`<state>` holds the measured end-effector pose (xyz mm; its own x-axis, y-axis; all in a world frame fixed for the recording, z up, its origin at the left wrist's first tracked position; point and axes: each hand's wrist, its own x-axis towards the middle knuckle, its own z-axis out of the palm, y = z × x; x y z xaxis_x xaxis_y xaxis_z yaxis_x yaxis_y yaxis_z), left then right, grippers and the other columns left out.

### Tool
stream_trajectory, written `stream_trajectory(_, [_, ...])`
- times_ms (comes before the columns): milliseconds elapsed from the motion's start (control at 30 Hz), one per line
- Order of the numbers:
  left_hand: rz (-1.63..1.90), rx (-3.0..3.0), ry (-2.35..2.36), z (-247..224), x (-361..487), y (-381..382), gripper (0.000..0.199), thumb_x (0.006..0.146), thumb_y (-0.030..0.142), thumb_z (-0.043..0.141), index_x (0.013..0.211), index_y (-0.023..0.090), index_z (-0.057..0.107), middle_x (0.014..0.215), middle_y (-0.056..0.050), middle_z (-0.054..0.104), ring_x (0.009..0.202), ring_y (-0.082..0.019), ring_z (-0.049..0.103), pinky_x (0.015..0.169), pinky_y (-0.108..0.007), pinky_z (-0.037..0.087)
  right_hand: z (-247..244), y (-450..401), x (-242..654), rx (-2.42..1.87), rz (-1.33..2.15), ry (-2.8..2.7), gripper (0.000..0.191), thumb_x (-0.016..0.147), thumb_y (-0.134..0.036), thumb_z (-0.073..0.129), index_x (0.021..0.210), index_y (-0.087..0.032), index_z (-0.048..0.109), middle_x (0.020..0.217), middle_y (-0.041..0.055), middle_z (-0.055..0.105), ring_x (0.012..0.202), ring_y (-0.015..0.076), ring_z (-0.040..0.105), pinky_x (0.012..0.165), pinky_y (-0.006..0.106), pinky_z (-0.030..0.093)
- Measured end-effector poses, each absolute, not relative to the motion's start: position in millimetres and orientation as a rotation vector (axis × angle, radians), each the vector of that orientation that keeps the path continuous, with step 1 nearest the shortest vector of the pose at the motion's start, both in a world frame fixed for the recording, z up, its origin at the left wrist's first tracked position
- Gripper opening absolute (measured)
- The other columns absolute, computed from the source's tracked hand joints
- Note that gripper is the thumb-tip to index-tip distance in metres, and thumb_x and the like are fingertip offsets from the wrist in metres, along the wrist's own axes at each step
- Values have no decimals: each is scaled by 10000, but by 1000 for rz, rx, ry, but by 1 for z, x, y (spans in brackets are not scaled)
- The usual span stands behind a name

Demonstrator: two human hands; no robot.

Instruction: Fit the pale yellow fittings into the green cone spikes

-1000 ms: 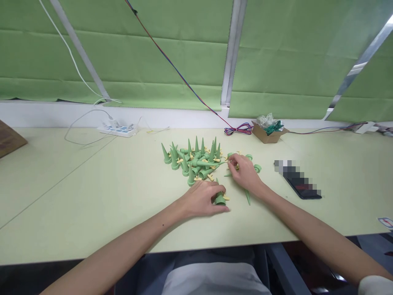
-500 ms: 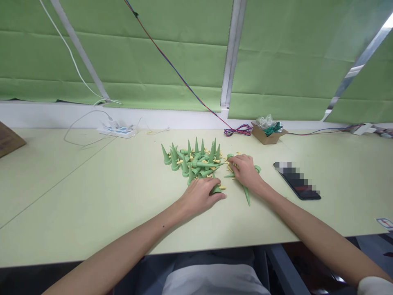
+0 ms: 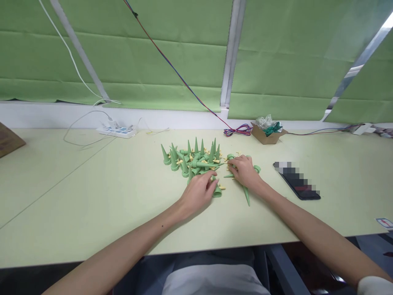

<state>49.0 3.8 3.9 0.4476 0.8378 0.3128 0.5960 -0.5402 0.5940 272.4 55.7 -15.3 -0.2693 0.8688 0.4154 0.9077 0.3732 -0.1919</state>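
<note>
A pile of green plastic plant watering spikes (image 3: pixel 196 157) with small yellow valves lies on the table, several upright on their caps and others on their sides. My left hand (image 3: pixel 198 191) is at the pile's near edge, its thumb and fingers curled round the cone of a green watering spike (image 3: pixel 217 192), whose round base shows below the thumb. My right hand (image 3: pixel 246 171) is over a smaller group to the right, fingertips pinched together near small yellow pieces; what they hold is hidden. Under that hand, a green spike (image 3: pixel 247 196) points toward me.
A dark phone (image 3: pixel 297 182) lies right of my right hand. Behind the pile are a coiled red-and-blue cable (image 3: pixel 241 130) and a small cardboard box (image 3: pixel 266 137) holding plastic wrapping. A white power strip (image 3: pixel 118 131) with cords sits at back left. Brown cardboard (image 3: pixel 9 140) stands far left.
My left hand has shifted slightly up and back, its thumb drawing in toward the fingers, so more of the near spike's base shows. My right hand has barely moved.
</note>
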Motion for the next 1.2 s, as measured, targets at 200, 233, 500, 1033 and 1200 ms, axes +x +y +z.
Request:
stream_trajectory(200, [879, 2318, 1199, 0, 48, 5, 274, 988, 272, 423, 1149, 186, 628, 689, -6, 641, 652, -185, 592, 647, -307, 429, -16, 55, 272, -1525, -102, -2181, 225, 921, -139, 517, 1006, -180, 722, 925, 98, 723, 935, 272, 553, 794, 366, 289])
stream_trajectory(233, [881, 2323, 1200, 0, 48, 5, 272, 988, 266, 421, 1147, 188, 628, 701, -10, 643, 655, -185, 592, 647, -308, 429, -16, 55, 272, -1524, -101, -2177, 238, 923, -135, 507, 1023, -178, 719, 931, 100, 723, 935, 272, 552, 793, 366, 290])
stream_trajectory(500, [904, 2342, 1197, 3, 48, 4, 264, 991, 223, 397, 1089, 191, 640, 849, -50, 681, 749, -203, 628, 704, -330, 450, -13, 53, 272, -1534, -102, -2186, 376, 875, -21, 431, 1100, -146, 704, 1023, 124, 721, 962, 276, 539, 801, 372, 296])
stream_trajectory(1033, [901, 2358, 1204, 3, 49, 3, 200, 971, 191, 431, 1005, 180, 628, 872, -36, 686, 745, -179, 605, 651, -307, 417, 8, 52, 287, -1298, 56, -2220, 180, 910, -154, 524, 926, -173, 702, 891, 88, 713, 888, 245, 609, 804, 353, 410])
stream_trajectory(1200, [898, 2354, 1205, 5, 48, 2, 195, 970, 201, 437, 1016, 182, 626, 839, -26, 673, 724, -171, 593, 647, -303, 412, 23, 40, 292, -1209, 122, -2414, 86, 882, -218, 633, 888, -195, 716, 943, 92, 663, 946, 260, 576, 864, 402, 410])
